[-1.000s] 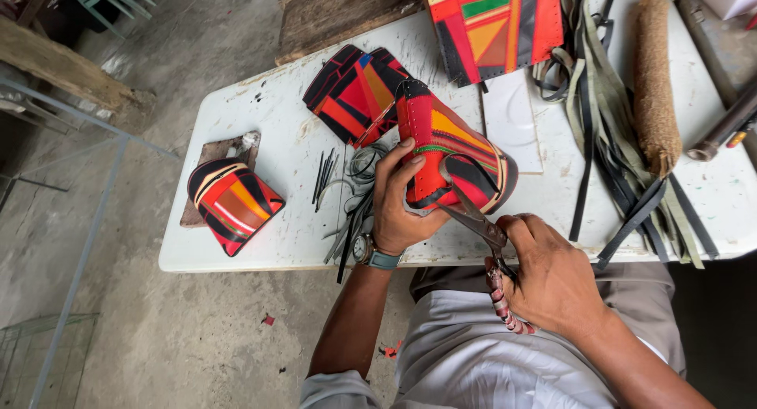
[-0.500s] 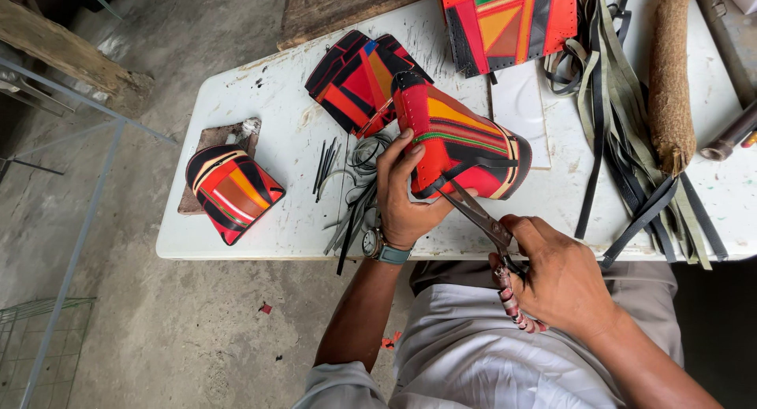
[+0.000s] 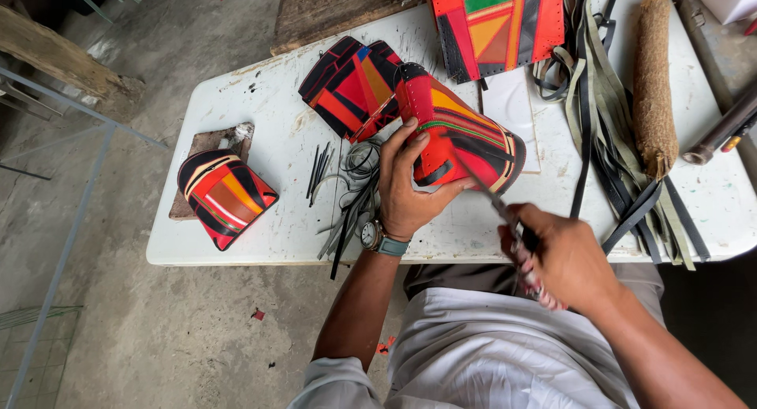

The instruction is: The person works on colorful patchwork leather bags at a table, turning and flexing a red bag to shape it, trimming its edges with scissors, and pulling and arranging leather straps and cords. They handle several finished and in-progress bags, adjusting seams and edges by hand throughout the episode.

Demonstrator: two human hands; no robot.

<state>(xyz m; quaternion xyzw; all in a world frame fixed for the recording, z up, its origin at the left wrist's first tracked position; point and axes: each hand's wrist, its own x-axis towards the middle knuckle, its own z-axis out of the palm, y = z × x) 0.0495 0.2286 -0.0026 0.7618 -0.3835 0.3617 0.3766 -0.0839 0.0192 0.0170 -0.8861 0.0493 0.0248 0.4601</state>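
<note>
Patchwork leather piece (image 3: 453,133), red with orange, black and green panels, stands curved on the table (image 3: 276,153) near the middle of its front edge. The left hand (image 3: 406,192) wraps it from below, thumb on one side and fingers curled around the lower rim; a wristwatch (image 3: 372,237) sits on that wrist. The right hand (image 3: 564,255) is closed in a fist around a slim tool (image 3: 505,212) whose handle is mostly buried in the palm. Its dark shaft runs up to the piece's lower edge, and the tip is blurred, so whether it touches or pierces the leather cannot be told.

Just behind the held piece lies a second patchwork panel (image 3: 347,86), partly covered by it. A third, larger panel (image 3: 497,23) at the back edge is cut off by the top of the picture. A smaller curved patchwork piece (image 3: 225,195) rests on a wooden board (image 3: 213,145) near the front left corner. Thin dark strips and a coil of cord (image 3: 351,180) lie left of the left hand. Toward the right edge are long leather straps (image 3: 623,157) and a rough brown roll (image 3: 654,86); a dark bar at the far right is cut off and hard to identify.
</note>
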